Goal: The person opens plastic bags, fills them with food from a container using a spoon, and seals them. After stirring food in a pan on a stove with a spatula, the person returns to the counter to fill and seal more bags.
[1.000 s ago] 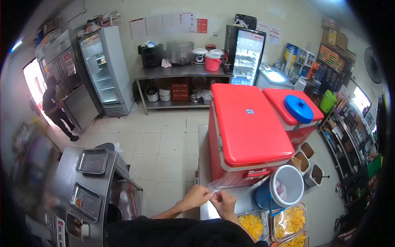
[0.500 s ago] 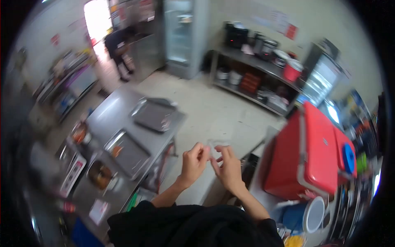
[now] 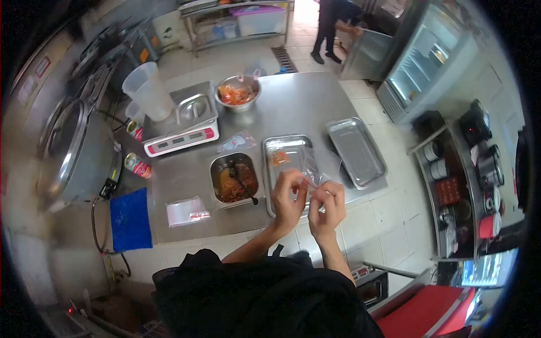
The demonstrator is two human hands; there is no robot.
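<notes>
My left hand (image 3: 289, 200) and my right hand (image 3: 327, 211) are close together, both pinching the edge of a clear plastic bag (image 3: 324, 161). A reddish line shows along the bag's edge between my fingers. The bag spreads out beyond my fingertips, over the near metal tray (image 3: 286, 139). In that tray lies a small packet of orange food (image 3: 279, 158). Left of it, a steel pan (image 3: 234, 205) holds brown minced food with a black-handled utensil (image 3: 243, 185) in it. A second metal tray (image 3: 356, 152) sits to the right.
The steel table (image 3: 298, 96) also carries a scale (image 3: 181, 139), a steel bowl of orange packets (image 3: 238, 94), a stack of plastic bags (image 3: 186, 213) and a blue cloth (image 3: 131, 219). A co-worker (image 3: 332, 25) bends by a fridge. A red cooler (image 3: 425, 312) is at lower right.
My view has swung left from the room to the steel table. My hands now hold the plastic bag over the near tray; earlier they were above the floor, with something clear faintly visible.
</notes>
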